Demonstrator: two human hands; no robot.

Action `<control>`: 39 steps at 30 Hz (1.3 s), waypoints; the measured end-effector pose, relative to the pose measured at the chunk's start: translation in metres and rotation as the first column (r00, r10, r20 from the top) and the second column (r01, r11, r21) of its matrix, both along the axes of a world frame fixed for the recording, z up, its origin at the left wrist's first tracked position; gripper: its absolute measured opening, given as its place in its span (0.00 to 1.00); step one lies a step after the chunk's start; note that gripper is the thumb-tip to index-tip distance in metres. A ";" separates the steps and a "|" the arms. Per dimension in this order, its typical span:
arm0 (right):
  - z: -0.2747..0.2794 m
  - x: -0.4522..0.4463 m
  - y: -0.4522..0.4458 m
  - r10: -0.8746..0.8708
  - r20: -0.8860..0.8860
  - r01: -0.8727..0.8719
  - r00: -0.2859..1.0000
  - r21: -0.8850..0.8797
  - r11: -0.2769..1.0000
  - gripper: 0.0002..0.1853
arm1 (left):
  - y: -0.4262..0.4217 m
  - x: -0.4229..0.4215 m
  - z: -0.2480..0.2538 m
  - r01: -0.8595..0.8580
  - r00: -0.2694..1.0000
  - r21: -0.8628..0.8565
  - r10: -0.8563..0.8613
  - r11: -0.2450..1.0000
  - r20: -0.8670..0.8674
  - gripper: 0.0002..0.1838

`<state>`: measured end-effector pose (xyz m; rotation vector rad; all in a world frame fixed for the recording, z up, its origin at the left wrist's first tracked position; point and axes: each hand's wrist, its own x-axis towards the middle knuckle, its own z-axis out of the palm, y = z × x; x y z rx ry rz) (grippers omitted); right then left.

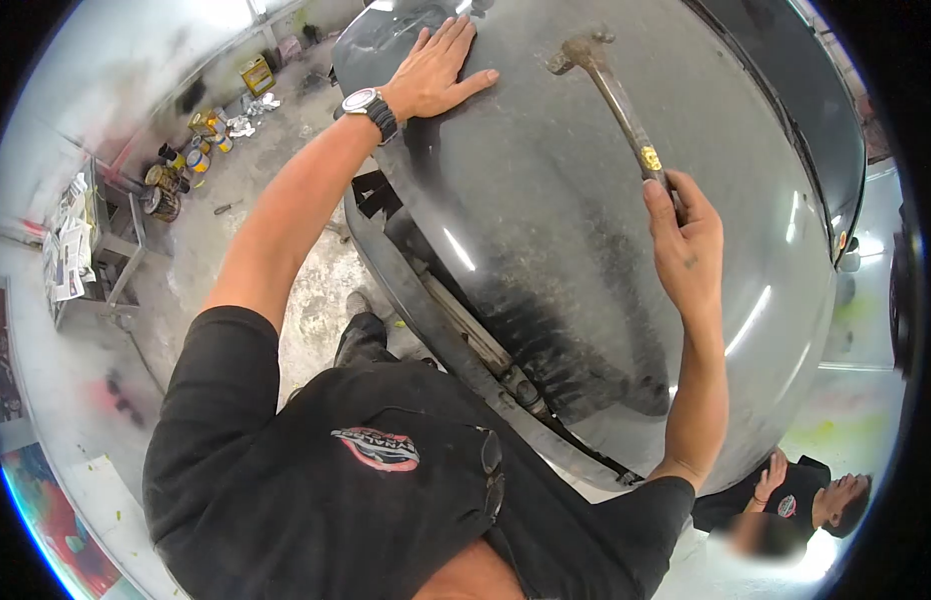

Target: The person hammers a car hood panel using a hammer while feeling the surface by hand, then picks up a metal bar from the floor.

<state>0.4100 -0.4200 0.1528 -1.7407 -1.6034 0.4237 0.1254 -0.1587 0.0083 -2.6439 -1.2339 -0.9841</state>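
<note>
In the head view, holding a worn, brown hammer with a yellow sticker [618, 107] at upper right, in the wrapped grip of the right hand [686, 245], the nearer one, with its head up and left of that grip, its long axis slanting toward upper left. Resting the splayed left hand [438, 82] at upper centre-left on the grey metal car bonnet [546, 190].

Taking sides as the worker faces, I see the windshield [786, 70] to the right of the hood [586, 180]. Left of the hood, tins [198, 160] stand on the floor [306, 120], and a bench [121, 243] bears newspapers [74, 250]. On the hood rests the left hand [441, 75]; over it is the hammer [621, 100], in the right hand [686, 240].
</note>
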 end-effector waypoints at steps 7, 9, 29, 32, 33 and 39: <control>-0.001 -0.001 -0.001 0.007 0.107 -0.015 0.994 0.081 0.997 0.17 | -0.048 -0.037 -0.023 -0.020 0.996 -0.049 0.025 0.999 0.089 0.48; -0.002 -0.008 0.012 0.036 0.207 -0.060 0.978 0.110 0.992 0.17 | -0.065 -0.041 -0.029 -0.050 0.991 -0.069 0.058 0.996 0.118 0.49; -0.027 -0.084 0.149 0.250 0.557 -0.361 0.792 0.099 0.927 0.18 | -0.138 -0.035 -0.058 -0.115 0.945 -0.176 0.162 0.978 0.283 0.53; -0.021 -0.086 0.140 0.247 0.624 -0.297 0.741 -0.026 0.955 0.18 | -0.137 -0.035 -0.057 -0.099 0.943 -0.183 0.151 0.978 0.295 0.52; -0.018 -0.087 0.141 0.239 0.599 -0.309 0.764 0.015 0.951 0.18 | -0.138 -0.035 -0.057 -0.102 0.943 -0.192 0.156 0.976 0.294 0.53; -0.027 -0.076 0.143 0.228 0.631 -0.358 0.741 0.085 0.930 0.16 | -0.139 -0.035 -0.057 -0.098 0.949 -0.193 0.150 0.976 0.277 0.53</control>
